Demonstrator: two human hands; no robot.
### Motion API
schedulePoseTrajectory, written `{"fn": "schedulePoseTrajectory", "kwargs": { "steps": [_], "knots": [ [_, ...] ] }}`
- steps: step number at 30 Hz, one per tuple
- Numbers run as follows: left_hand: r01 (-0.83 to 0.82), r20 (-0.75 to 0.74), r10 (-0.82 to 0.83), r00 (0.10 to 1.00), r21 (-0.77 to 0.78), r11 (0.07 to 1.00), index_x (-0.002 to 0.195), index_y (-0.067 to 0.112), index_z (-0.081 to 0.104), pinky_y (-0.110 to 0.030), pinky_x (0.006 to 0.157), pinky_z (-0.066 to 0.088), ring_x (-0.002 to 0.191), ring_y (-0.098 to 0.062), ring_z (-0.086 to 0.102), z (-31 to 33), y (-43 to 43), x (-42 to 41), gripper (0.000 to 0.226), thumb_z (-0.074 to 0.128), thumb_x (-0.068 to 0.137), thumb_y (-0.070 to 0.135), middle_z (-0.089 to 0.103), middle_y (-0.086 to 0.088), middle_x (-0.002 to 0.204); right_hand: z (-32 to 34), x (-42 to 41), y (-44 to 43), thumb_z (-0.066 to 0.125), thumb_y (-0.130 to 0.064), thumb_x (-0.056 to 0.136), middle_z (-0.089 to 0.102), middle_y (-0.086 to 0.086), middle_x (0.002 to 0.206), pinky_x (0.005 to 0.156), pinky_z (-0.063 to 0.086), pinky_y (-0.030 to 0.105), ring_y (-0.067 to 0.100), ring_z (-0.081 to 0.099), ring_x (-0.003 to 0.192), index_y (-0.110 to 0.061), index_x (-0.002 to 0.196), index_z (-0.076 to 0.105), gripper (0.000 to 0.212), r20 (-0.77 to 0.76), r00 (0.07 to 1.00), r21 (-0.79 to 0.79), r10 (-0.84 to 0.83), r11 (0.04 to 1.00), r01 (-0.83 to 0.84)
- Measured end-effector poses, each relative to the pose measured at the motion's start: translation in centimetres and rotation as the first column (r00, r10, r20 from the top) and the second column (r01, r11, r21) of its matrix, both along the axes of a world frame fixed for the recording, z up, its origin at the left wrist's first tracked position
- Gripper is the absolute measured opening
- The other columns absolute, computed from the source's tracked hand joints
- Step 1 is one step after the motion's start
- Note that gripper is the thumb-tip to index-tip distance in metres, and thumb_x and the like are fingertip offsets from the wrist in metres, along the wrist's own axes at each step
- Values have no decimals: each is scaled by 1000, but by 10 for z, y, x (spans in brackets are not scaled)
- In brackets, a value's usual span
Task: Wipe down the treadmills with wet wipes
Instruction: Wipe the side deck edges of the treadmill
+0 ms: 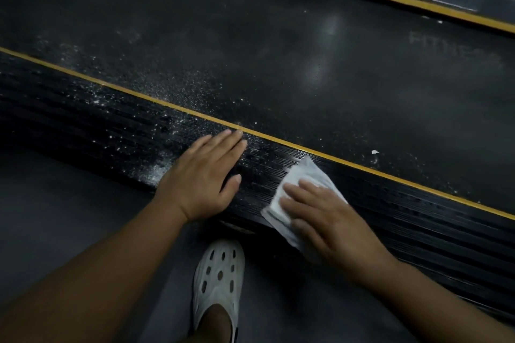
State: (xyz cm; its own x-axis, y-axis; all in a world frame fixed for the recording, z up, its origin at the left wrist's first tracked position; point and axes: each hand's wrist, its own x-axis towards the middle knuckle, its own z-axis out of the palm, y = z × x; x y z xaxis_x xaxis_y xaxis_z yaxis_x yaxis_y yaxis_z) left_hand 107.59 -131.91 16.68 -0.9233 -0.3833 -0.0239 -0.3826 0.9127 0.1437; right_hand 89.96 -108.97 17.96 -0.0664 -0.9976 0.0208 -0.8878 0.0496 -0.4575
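Now right hand (pixel 328 220) presses wipe (pixel 295 189), beside left hand (pixel 200 175).

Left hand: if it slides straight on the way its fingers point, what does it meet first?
The yellow stripe at the inner edge of the side rail; the left hand has its fingertips nearly on it. Beyond lies the dusty belt, seemingly free.

We have one view only, worn on our head: it faces forward and steeply down, close over the ribbed black treadmill side rail (pixel 418 225), with the dark yellow-edged running belt (pixel 278 64) crossing diagonally beyond.
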Motion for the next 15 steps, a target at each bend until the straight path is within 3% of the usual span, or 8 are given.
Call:
{"fn": "schedulePoseTrajectory", "kwargs": {
  "steps": [2, 3, 6, 10, 13, 15],
  "knots": [
    [-2, -8, 2, 1000, 6, 1000, 161, 16, 24, -39, 126, 8, 156, -16, 12, -1, -1, 1, 71, 23, 98, 50, 16, -1, 169, 2, -12, 1, 59, -18, 98, 52, -4, 148, 102, 50, 43, 18, 49, 136, -22, 132, 64, 35, 64, 990, -16, -129, 991, 130],
    [-1, -8, 1, 1000, 8, 1000, 161, 16, 24, -38, 126, 8, 156, -16, 12, -2, -1, 1, 71, 23, 98, 50, 16, -1, 168, 1, -12, 0, 63, -14, 95, 52, 1, 147, 99, 52, 44, 22, 50, 135, -20, 132, 63, 38, 14, 982, -5, -188, 982, 188],
    [-8, -1, 8, 1000, 5, 1000, 161, 17, 24, -37, 126, 6, 156, -16, 12, -1, 1, 1, 72, 22, 98, 51, 16, -1, 169, 2, 3, -6, 57, -23, 91, 49, 17, 143, 102, 48, 50, 38, 44, 135, -11, 133, 57, 44, -231, 929, 28, -289, 952, 304],
    [-6, -6, 6, 1000, 5, 1000, 160, 16, 26, -38, 126, 9, 155, -17, 14, -1, 0, 1, 72, 24, 97, 50, 18, -2, 168, -8, 25, -43, 48, -18, 95, 37, 23, 154, 114, 32, 52, 41, 32, 144, -10, 138, 47, 44, -225, 885, 94, -408, 895, 437],
    [-5, -13, 5, 1000, -3, 1000, 159, 14, 30, -39, 125, 11, 154, -19, 19, 1, 0, 0, 71, 28, 96, 48, 23, -4, 167, -17, 47, -70, 33, -35, 102, 33, 23, 158, 119, 27, 53, 41, 29, 148, -10, 148, 45, 54, -209, 919, 31, -333, 938, 347],
    [8, -16, -8, 1000, 0, 1000, 158, 13, 31, -38, 125, 10, 154, -19, 20, 0, 0, -1, 71, 29, 96, 48, 24, -4, 167, -20, 45, -50, 27, -50, 104, 30, 20, 161, 121, 24, 51, 38, 25, 150, -14, 153, 41, 62, -280, 930, 42, -241, 964, 262]
  ]
}}
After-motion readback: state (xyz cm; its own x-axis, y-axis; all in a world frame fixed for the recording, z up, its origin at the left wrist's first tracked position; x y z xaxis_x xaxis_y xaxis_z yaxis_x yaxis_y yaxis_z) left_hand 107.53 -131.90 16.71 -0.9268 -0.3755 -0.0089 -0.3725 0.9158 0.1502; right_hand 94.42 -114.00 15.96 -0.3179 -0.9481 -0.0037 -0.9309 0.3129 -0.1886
